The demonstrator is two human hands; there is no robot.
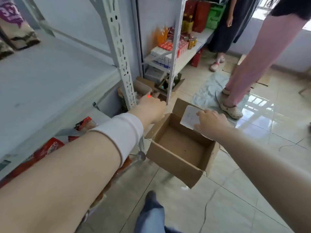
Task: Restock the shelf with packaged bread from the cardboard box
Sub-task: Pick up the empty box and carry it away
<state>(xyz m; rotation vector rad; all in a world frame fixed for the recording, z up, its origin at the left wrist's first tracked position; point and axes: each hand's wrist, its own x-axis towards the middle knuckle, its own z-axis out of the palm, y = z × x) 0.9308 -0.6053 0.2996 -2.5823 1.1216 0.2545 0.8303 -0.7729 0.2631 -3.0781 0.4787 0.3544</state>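
Head view, from the hands outward: what are they on?

The right hand (210, 121) has its fingers bent over a white sheet (190, 116) stuck on the far right flap of the cardboard box (178, 158), with the thumb at the sheet's lower edge, so it grips the box there. The left hand (151, 108) shows only its back, at the box's far left corner. Its fingers are hidden, so I cannot tell whether it holds anything.

And the packaged bread?

None shows in the box; its brown bottom is bare. Red packs of packaged bread (50, 147) lie on the lower shelf (102, 113) at the lower left of the frame, partly behind the left forearm.

How would a pack handle?

Light and soft, I judge, in slick film that slides under the fingers. Squeeze it and the loaf would dent. Better to cup it along its long sides with flat fingers, or pinch the sealed end, than to clamp the middle.

And the box itself?

Empty, so probably very light, but a flap will bend while the walls are stiffer. Two opposite walls would carry it more steadily than one flap.

Anything close by?

The upright post (121, 56) stands just beside the left hand. Two people's legs are at the upper right, well apart.
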